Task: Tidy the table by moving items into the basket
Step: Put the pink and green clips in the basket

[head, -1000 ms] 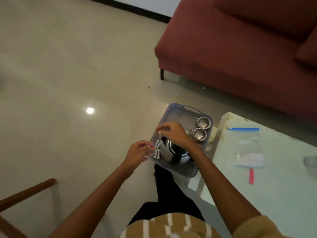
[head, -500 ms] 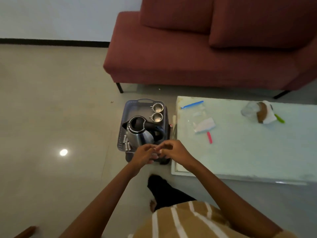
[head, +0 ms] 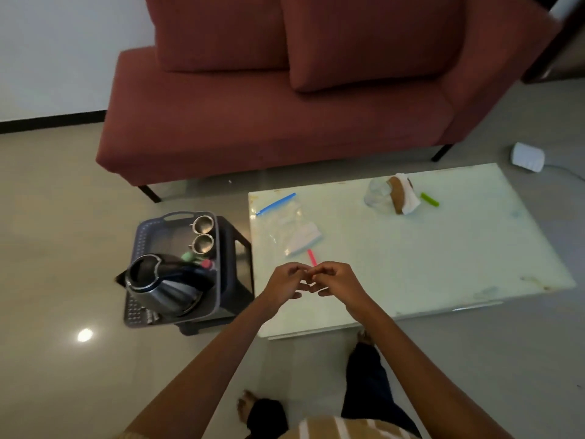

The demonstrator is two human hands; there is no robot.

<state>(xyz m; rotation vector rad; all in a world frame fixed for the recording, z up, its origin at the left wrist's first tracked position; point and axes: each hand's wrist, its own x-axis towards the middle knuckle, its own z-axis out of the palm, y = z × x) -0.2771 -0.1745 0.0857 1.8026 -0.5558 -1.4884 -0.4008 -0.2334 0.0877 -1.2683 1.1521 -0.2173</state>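
Note:
A grey basket [head: 144, 231] sits on a dark stool left of the glass table [head: 443, 255]. It holds a steel kettle [head: 161, 288], two steel cups [head: 202, 234] and small batteries at its front left. On the table lie a clear zip bag with a blue seal [head: 289, 231], a pink stick [head: 312, 257], and a second bag [head: 392, 194] holding brown and white things beside a green stick [head: 429, 199]. My left hand [head: 283, 288] and my right hand [head: 335, 280] meet fingertip to fingertip above the table's near left corner, fingers curled, holding nothing I can see.
A dark red sofa [head: 285, 115] stands behind the table and basket. A white object [head: 528, 157] lies on the floor at the far right. My feet and dark trousers [head: 364, 391] are below the table's near edge. Tiled floor stretches to the left.
Both hands have left the basket and moved right over the table's near corner, still together. The view swung right, bringing the whole table into sight.

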